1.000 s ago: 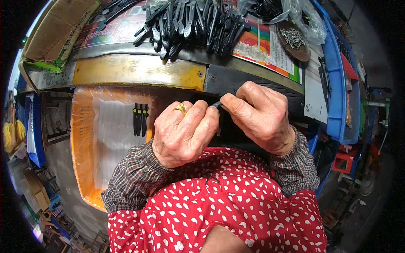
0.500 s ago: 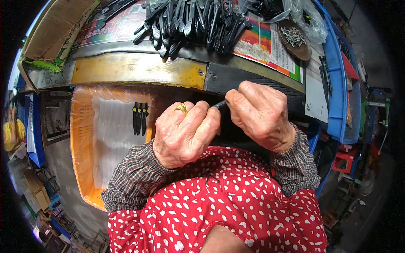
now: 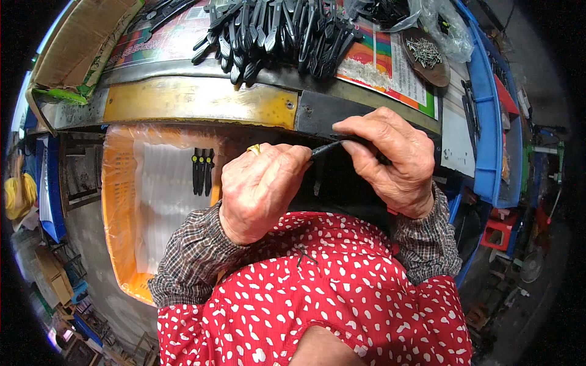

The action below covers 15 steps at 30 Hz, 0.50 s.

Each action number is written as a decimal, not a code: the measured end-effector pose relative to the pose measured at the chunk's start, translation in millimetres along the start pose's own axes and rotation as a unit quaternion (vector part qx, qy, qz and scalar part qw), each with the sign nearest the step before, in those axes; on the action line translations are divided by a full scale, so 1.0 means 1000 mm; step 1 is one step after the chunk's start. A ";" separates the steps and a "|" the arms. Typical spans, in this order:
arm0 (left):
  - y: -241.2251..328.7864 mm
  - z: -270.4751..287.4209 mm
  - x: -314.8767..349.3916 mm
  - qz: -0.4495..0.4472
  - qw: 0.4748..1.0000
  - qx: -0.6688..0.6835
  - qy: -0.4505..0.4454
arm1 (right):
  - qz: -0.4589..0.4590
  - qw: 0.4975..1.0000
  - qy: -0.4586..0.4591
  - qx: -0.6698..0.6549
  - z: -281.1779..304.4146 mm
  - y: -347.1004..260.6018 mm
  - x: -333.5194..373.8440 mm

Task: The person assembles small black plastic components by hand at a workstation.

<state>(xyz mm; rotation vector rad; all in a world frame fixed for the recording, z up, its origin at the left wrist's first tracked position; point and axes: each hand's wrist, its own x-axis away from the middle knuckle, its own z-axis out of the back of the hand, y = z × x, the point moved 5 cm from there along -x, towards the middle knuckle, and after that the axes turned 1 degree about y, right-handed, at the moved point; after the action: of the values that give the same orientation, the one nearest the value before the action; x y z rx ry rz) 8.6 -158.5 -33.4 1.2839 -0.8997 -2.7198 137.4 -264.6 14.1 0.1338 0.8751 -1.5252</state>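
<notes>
My left hand [image 3: 259, 192] pinches a slim black plastic piece [image 3: 325, 149] between thumb and fingers, in front of the bench edge. A gold ring is on one of its fingers. Its far end meets my right hand [image 3: 390, 161], whose thumb and forefinger bend around it with a gap showing between them. Most of the piece is hidden behind the fingers. Below and left stands an orange basket [image 3: 116, 201] lined with clear plastic. Inside, on a pale sheet, several slim black tools [image 3: 202, 172] with yellow-green knobs lie side by side.
On the bench lies a heap of black handle-like pieces [image 3: 274, 33]. A brown dish of small metal screws [image 3: 424, 53] sits to its right, near a clear plastic bag [image 3: 448, 27]. A blue tray [image 3: 488, 110] lines the right side; a cardboard box [image 3: 82, 46] stands at the left.
My right hand has shifted slightly right and turned, its thumb and forefinger spreading apart. My left hand has tilted a little, and more of the black piece shows between the hands.
</notes>
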 end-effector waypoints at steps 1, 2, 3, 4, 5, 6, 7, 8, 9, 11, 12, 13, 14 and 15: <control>0.000 0.000 0.000 0.000 1.000 0.000 0.000 | -0.019 0.999 -0.006 -0.025 0.001 0.002 0.000; -0.002 0.001 0.000 0.016 1.000 0.021 0.002 | -0.018 0.999 -0.006 -0.025 0.002 0.002 0.001; -0.004 0.001 0.000 0.033 0.999 0.042 0.003 | -0.042 0.998 0.000 -0.049 0.002 0.004 0.003; -0.005 0.001 0.000 0.033 0.999 0.042 0.004 | -0.066 0.995 0.005 -0.073 0.002 0.007 0.005; -0.006 0.001 0.001 0.034 0.998 0.054 0.007 | -0.066 0.995 0.005 -0.073 0.002 0.007 0.006; -0.007 0.001 0.002 0.035 0.997 0.065 0.010 | -0.089 0.991 0.008 -0.102 0.002 0.009 0.008; -0.007 0.002 0.001 0.035 0.997 0.065 0.011 | -0.113 0.985 0.011 -0.132 0.002 0.010 0.010; -0.008 0.002 0.001 0.042 0.996 0.076 0.006 | -0.113 0.985 0.011 -0.131 0.002 0.011 0.011; -0.008 0.002 0.000 0.048 0.995 0.087 0.001 | -0.126 0.980 0.007 -0.152 0.002 0.012 0.013; -0.009 0.004 0.001 0.069 0.993 0.096 -0.005 | -0.138 0.975 0.003 -0.174 0.001 0.013 0.016; -0.011 0.004 0.001 0.089 0.990 0.105 -0.011 | -0.176 0.964 0.001 -0.197 0.001 0.014 0.018; -0.010 0.004 0.001 0.088 0.991 0.105 -0.011 | -0.214 0.952 0.000 -0.219 0.001 0.016 0.020; -0.012 0.004 0.002 0.111 0.985 0.128 -0.008 | -0.213 0.952 0.001 -0.219 0.002 0.016 0.021; -0.014 0.004 0.002 0.133 0.979 0.152 -0.006 | -0.209 0.951 -0.007 -0.227 0.001 0.017 0.022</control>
<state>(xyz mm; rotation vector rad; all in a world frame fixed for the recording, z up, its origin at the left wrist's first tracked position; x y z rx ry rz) 7.9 -145.2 -39.9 1.0868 -1.4194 -2.4548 148.7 -280.8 -4.7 -0.4237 1.2769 -1.6610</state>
